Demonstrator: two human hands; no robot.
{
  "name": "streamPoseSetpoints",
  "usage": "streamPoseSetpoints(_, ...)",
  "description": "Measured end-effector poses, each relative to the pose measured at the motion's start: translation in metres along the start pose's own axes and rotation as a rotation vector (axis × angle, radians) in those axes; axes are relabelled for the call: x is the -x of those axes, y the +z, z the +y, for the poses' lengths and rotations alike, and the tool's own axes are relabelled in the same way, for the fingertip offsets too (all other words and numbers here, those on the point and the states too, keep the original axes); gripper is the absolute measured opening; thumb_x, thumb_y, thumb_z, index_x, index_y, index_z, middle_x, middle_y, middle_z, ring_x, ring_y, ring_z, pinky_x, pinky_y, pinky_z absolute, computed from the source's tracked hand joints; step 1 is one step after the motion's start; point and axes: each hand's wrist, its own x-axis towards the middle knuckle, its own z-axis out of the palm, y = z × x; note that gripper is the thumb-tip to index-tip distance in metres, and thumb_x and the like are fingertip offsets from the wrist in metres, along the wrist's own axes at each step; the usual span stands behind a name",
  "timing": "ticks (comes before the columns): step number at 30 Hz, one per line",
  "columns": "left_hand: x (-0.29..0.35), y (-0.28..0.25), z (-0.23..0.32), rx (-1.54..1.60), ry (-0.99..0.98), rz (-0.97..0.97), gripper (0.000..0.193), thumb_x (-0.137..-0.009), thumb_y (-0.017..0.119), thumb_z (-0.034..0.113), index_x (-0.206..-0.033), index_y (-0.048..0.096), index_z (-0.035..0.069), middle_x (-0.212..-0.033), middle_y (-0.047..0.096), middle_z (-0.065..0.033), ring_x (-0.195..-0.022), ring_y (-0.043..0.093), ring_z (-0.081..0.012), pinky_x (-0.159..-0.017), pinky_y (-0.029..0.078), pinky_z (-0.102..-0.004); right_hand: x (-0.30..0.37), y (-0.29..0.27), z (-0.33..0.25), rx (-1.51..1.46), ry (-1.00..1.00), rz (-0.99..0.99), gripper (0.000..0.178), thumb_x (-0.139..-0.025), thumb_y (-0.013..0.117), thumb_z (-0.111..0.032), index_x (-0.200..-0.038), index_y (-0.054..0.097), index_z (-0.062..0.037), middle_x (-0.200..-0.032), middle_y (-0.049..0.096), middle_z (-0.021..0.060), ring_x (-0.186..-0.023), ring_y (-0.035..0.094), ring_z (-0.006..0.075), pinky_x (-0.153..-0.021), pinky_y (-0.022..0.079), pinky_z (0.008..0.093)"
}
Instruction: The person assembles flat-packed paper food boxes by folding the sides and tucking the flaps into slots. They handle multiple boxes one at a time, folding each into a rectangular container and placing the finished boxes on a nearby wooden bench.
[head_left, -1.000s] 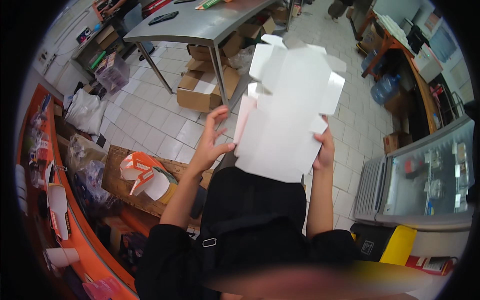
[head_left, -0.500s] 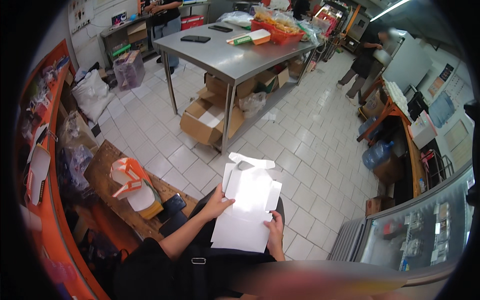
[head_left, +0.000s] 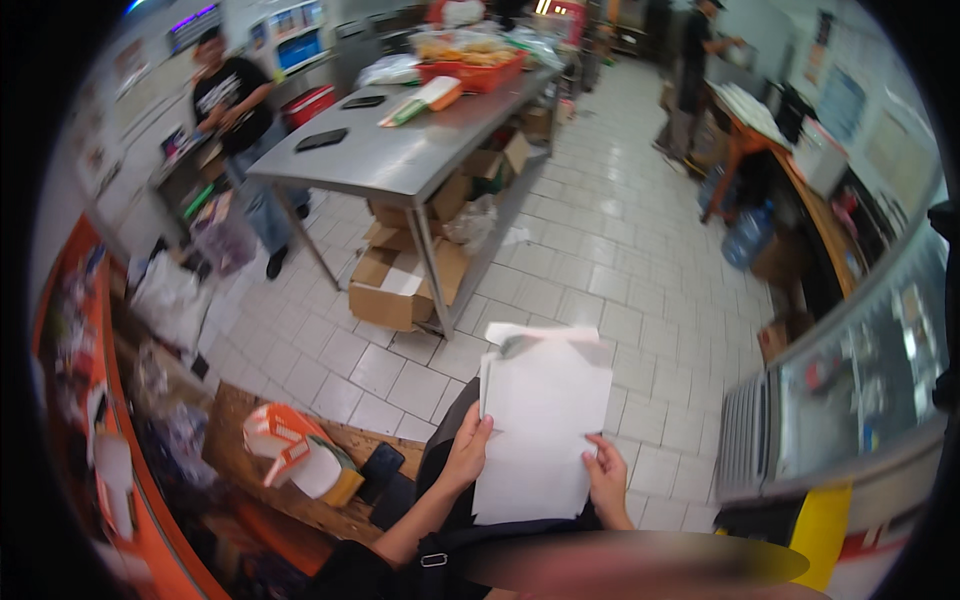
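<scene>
Left grip [head_left: 463, 455]: closed on the left edge of a white card blank [head_left: 535, 415], thumb over the face. Right grip [head_left: 606, 482]: thumb and fingertips at the right edge; blur, cannot tell whether pinching. Blank lies between both grips, long axis running away from the torso, its flapped end beyond them. Key relation: right grip nearer the torso end, left grip slightly farther up; each on its own long side. Left of left grip: wooden surface [head_left: 228, 430] bearing orange-and-white cartons [head_left: 275, 432], with a dark flat object [head_left: 381, 465] closer to that grip. Beyond both grips, leftward: open cardboard box [head_left: 390, 300] beneath a metal surface [head_left: 400, 165]; red basket [head_left: 480, 77] at its far part.
</scene>
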Motion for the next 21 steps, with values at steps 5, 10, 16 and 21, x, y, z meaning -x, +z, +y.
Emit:
streamPoseSetpoints(5,-0.024,0.011,0.036,-0.045,0.08,0.012,0.048,-0.098,0.038,0.022,-0.137,0.025,-0.003,-0.132,0.04,-0.0141,-0.121,0.037,-0.0188,-0.103,0.026,-0.0296,-0.021,0.012,-0.015,0.13,-0.104,0.059,0.027,-0.09,0.051,-0.007,-0.116,0.048,0.0002,-0.103,0.056,0.0022,-0.09,0.051,0.0064,-0.078,0.04,0.0195)
streamPoseSetpoints(10,-0.038,0.014,0.032,-0.054,0.19,0.066,0.047,-0.097,0.042,0.021,-0.134,0.027,-0.004,-0.129,0.041,-0.0151,-0.117,0.04,-0.02,-0.101,0.029,-0.0305,-0.039,0.023,0.001,0.055,-0.29,0.07,0.029,-0.092,0.049,-0.007,-0.119,0.045,0.0009,-0.105,0.058,0.0058,-0.095,0.053,0.008,-0.081,0.041,0.0217)
streamPoseSetpoints(16,-0.023,0.001,0.008,-0.05,0.186,0.105,0.04,-0.096,0.045,0.018,-0.129,0.033,-0.003,-0.121,0.047,-0.0134,-0.109,0.045,-0.0173,-0.095,0.035,-0.03,-0.024,0.026,0.026,0.083,-0.17,0.054,0.026,-0.092,0.053,-0.014,-0.113,0.049,0.0018,-0.087,0.06,0.001,-0.078,0.051,0.0041,-0.07,0.041,0.0196)
streamPoseSetpoints(21,-0.009,-0.017,-0.022,-0.013,0.118,-0.015,0.041,-0.095,0.047,0.015,-0.13,0.032,-0.001,-0.121,0.049,-0.0126,-0.107,0.049,-0.0169,-0.092,0.039,-0.0295,-0.02,0.015,0.046,0.175,-0.113,0.052,0.023,-0.092,0.053,-0.017,-0.107,0.056,0.0008,-0.066,0.049,-0.0038,-0.059,0.039,0.0032,-0.052,0.034,0.0218)
